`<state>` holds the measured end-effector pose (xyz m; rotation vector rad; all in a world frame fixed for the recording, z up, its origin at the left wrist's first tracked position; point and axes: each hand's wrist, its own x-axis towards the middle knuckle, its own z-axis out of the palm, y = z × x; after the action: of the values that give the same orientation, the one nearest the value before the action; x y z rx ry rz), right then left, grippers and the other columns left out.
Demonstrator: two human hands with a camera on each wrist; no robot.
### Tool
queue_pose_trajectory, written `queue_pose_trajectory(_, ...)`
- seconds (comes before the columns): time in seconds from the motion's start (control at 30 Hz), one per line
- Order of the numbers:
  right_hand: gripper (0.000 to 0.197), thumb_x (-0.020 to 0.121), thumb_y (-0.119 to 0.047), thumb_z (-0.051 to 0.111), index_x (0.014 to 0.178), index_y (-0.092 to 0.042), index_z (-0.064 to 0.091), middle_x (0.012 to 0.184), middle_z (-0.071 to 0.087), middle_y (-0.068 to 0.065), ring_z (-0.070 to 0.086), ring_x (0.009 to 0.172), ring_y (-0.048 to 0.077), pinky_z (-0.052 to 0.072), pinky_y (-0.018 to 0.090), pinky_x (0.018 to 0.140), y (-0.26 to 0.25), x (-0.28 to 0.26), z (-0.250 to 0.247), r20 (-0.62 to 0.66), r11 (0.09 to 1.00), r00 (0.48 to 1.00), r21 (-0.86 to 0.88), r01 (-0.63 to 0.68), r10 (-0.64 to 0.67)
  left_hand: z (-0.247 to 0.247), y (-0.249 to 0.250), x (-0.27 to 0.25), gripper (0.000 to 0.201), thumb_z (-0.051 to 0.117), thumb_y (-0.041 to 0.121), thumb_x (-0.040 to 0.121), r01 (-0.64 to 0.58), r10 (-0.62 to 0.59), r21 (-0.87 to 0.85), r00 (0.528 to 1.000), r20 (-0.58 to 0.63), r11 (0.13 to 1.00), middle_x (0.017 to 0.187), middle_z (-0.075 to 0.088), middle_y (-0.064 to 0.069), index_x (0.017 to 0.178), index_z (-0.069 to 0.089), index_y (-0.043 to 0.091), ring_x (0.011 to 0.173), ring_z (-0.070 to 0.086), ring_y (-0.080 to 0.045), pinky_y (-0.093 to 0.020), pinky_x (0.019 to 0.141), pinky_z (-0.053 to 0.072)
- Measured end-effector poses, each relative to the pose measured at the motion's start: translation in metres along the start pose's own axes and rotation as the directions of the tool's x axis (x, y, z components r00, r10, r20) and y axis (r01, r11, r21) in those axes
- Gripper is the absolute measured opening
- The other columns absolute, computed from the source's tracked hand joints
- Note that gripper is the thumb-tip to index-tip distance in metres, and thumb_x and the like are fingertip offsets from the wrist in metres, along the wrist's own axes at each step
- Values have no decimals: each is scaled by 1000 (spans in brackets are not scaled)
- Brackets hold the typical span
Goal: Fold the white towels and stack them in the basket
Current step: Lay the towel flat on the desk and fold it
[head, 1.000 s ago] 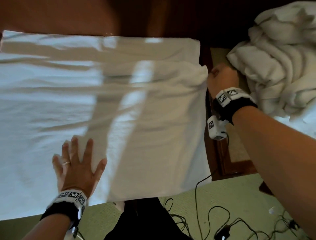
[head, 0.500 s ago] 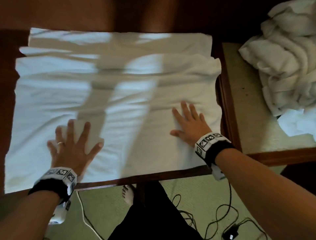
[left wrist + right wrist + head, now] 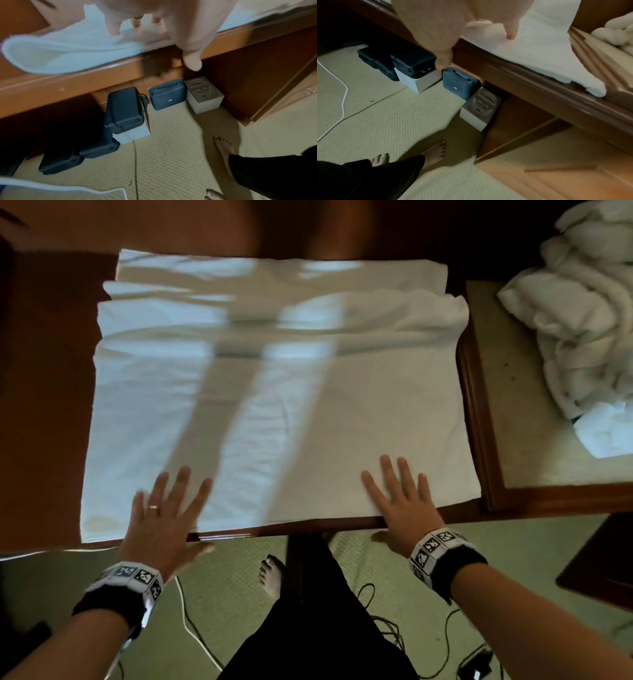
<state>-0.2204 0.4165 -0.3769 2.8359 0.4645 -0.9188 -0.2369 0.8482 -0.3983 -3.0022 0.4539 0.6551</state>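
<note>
Both hands palm-down, fingers straight and spread wide, holding nothing: left hand (image 3: 161, 518) and right hand (image 3: 402, 501) lie flat on near edge of white towel (image 3: 274, 412). Towel spread on wooden bench (image 3: 44, 405), flat w/ layered folds at far side, long axis left-right. Unfolded towel pile (image 3: 589, 313) off to the right.

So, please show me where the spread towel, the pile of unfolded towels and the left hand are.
spread towel (image 3: 342, 412), head view, its flat middle.
pile of unfolded towels (image 3: 582, 313), head view, middle of the heap.
left hand (image 3: 161, 525), head view, back of the hand.
</note>
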Motion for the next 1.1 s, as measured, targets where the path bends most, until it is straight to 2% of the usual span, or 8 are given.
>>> queue_pose_trajectory(0.1,97,72,7,58,157,-25,22,162,13,21,21,143,52,39,65,102,-10,-19,20,-207,1000,978,-24,4,-9,5,9,-17,101,87,18,67,-3,3,-1,994,-107,1000,163,25,-18,155,37,20,142,33,-51,-68,103,32)
queue_pose_trajectory(0.17,80,71,9,38,146,-18,48,153,38,20,45,132,50,49,57,91,-10,-34,25,-263,997,962,-57,52,-66,6,14,-35,83,67,4,73,-59,61,16,982,-178,998,157,38,-19,151,43,18,131,48,-51,-64,94,42)
queue_pose_trajectory(0.27,56,70,-3,32,111,-6,71,127,63,23,66,101,46,56,51,74,1,-43,18,-264,997,964,-76,14,-33,0,2,-50,88,85,-6,49,-66,71,57,993,-92,996,141,56,-21,134,62,8,115,62,-51,-62,84,51)
queue_pose_trajectory(0.37,34,79,-10,36,95,-8,67,98,68,18,65,87,41,54,50,76,10,-46,-27,-227,988,963,-28,-153,142,-28,-10,-54,53,80,-1,60,84,-85,72,996,15,994,118,70,-18,111,72,11,98,69,-45,-58,81,56)
queue_pose_trajectory(0.53,36,91,-15,51,125,-24,60,130,61,4,61,116,24,48,33,96,24,-54,-42,253,965,935,25,-261,247,-69,-24,-48,35,45,16,101,201,-200,40,900,386,979,132,61,-1,130,59,29,118,60,-21,-29,96,48)
queue_pose_trajectory(0.6,33,88,-17,54,118,-24,62,129,63,2,63,112,21,50,31,95,28,-58,-34,312,959,918,57,-276,245,-78,-26,-51,31,42,13,98,210,-182,-10,871,456,978,108,65,-3,101,64,34,93,62,-21,-27,80,46)
queue_pose_trajectory(0.73,36,91,-12,50,125,-19,59,130,60,6,60,118,25,48,31,96,30,-68,-57,264,951,922,49,-305,282,-94,-33,-54,31,42,0,88,237,-205,-49,912,354,970,64,31,0,66,31,20,57,26,-17,-28,53,20)
queue_pose_trajectory(1.1,33,91,-5,44,116,-18,61,116,66,10,64,104,30,53,39,86,61,-18,-151,-31,928,928,31,-370,371,-142,-74,4,11,52,9,85,361,-345,-150,930,123,920,81,62,-2,84,60,15,76,62,-26,-38,72,54)
